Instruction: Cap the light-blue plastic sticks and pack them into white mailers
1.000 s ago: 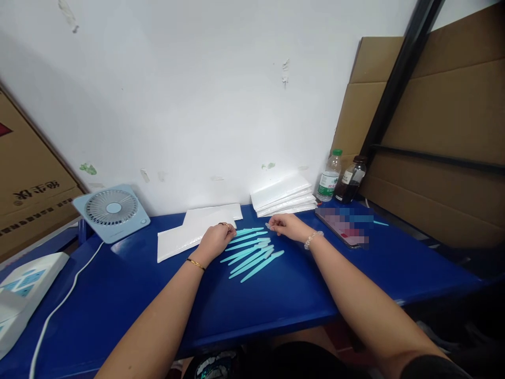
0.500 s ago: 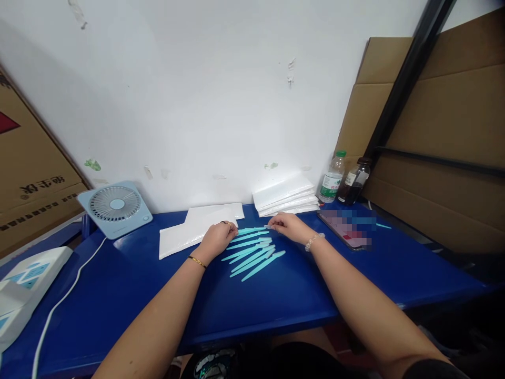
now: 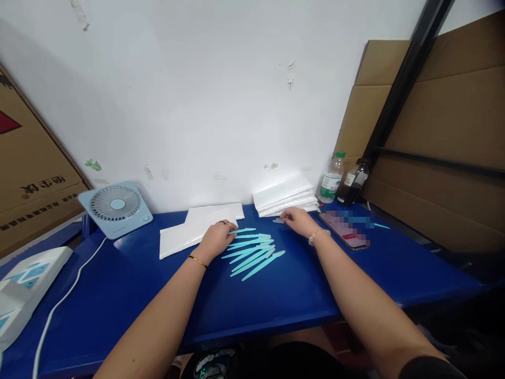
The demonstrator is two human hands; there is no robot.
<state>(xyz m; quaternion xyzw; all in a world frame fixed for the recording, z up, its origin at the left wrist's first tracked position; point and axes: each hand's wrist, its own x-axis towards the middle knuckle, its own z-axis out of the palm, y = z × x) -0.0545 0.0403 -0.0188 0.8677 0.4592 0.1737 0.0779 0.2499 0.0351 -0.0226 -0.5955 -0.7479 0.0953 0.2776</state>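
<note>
Several slim teal eyebrow razors [image 3: 256,263] lie fanned out on the blue table [image 3: 276,295]. At the far end of the fan, my left hand [image 3: 218,238] is closed on the handle end of one eyebrow razor [image 3: 246,230], whose head points right. To the right, my right hand [image 3: 298,220] pinches a small clear cap [image 3: 278,220] between thumb and fingertips, just in front of the stacked white envelopes. A gap separates the cap from the razor's head. My fingers partly hide both the razor's handle and the cap.
White padded envelopes lie behind my left hand [image 3: 177,239] and in a pile [image 3: 282,195] by the wall. A fan [image 3: 116,205] and a white power strip [image 3: 35,279] are left. On the right are a phone [image 3: 347,231], a water bottle [image 3: 331,179] and a dark drink bottle [image 3: 354,184].
My right hand has moved right and slightly away from me with the clear cap, apart from the razor in my left hand. My left hand has barely moved.
</note>
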